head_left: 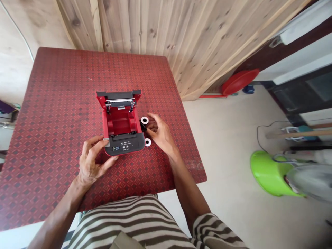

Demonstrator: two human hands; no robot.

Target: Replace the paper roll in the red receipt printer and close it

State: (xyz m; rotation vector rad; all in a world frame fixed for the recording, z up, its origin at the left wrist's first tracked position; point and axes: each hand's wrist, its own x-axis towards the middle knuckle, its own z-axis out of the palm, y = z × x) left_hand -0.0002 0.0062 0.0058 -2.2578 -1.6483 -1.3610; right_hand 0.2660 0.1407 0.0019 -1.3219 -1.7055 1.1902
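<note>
A small red-and-black receipt printer [126,145] stands on the red patterned table with its lid [119,95] raised. Its red paper bay [120,122] shows no roll inside. My left hand [92,160] grips the front left corner, fingers on the side and top edge, thumb at the front. Just right of the printer, my right hand [160,133] has its curled fingers around the edge of a white paper roll [144,120] with a dark core. Another paper roll [147,142] lies below it, beside the printer's front right corner. Some dark material by the upper roll is partly hidden.
The table [64,79] meets a wooden plank wall [155,27] at the back. On the floor to the right are a lime-green tub [269,173], a cable and a wooden pole. A red basin [240,82] leans farther back.
</note>
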